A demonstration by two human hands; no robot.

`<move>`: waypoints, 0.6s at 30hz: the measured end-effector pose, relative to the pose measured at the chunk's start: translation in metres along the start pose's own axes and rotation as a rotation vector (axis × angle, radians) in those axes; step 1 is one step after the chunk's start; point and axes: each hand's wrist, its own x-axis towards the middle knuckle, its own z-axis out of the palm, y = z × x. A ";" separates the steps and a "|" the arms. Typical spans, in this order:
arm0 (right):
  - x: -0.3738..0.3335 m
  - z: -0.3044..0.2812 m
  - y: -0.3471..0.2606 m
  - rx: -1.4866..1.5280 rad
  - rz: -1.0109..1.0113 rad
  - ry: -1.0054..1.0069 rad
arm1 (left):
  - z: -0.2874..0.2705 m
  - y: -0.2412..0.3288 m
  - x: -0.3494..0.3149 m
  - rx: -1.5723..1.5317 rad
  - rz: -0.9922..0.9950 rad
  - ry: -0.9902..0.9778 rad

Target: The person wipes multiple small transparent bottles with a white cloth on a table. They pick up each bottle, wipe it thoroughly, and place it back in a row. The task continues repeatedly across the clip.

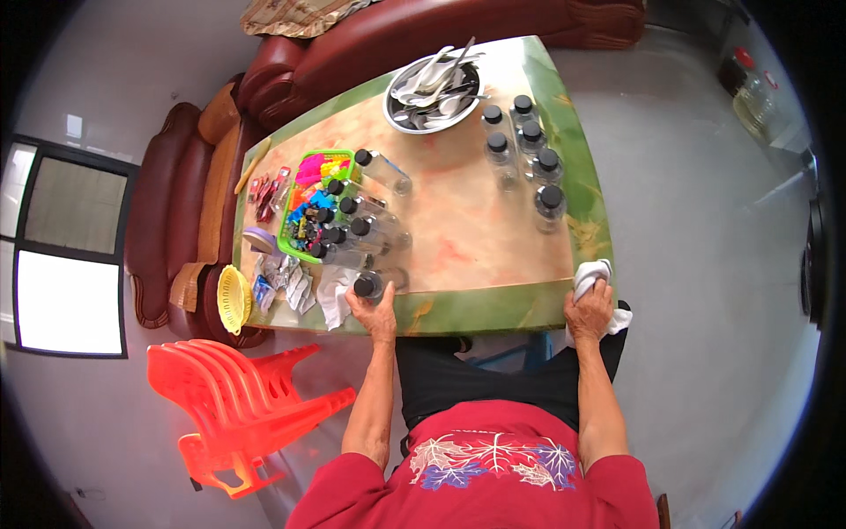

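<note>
Left hand (374, 315): thumb and fingers curled round one black-capped clear bottle (384, 281), at the table's near edge, left of its middle. Right hand (589, 310): fingers closed over one pale cloth (592, 276) at the near right corner of the table (467, 238).

Bottles, same kind: one gripped; seven others (360, 227) clustered toward the left edge; six (531, 132) along the right edge, toward the far right corner. Count by caps: fourteen. Contents: cannot tell.

White crumpled piece (335, 298): one, on the near edge, just left of the gripped bottle. Beside it, several silvery packets (295, 282); overlap prevents a count.

Green basket (284, 240): one, near the left edge; holds small pink, yellow, orange, blue and dark pieces, too many to count. Yellow basket (234, 300): one, at the near left corner.

Bowl (394, 119): one, by the far edge; heaped with spoons and other utensils, too jumbled to count.
</note>
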 end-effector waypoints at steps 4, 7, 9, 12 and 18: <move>0.001 -0.001 0.001 0.032 -0.004 -0.050 | 0.003 0.044 -0.044 -0.184 -0.157 -0.217; 0.002 0.006 0.010 0.100 0.021 -0.102 | 0.011 0.085 -0.065 -0.444 -0.327 -0.324; 0.011 0.007 0.010 0.173 0.020 0.003 | 0.016 0.114 -0.076 -0.585 -0.383 -0.363; 0.022 -0.008 -0.015 0.976 0.495 -0.319 | 0.018 0.128 -0.082 -0.723 -0.458 -0.429; 0.004 -0.185 -0.140 1.465 0.009 -0.271 | 0.017 0.146 -0.104 -0.713 -0.423 -0.559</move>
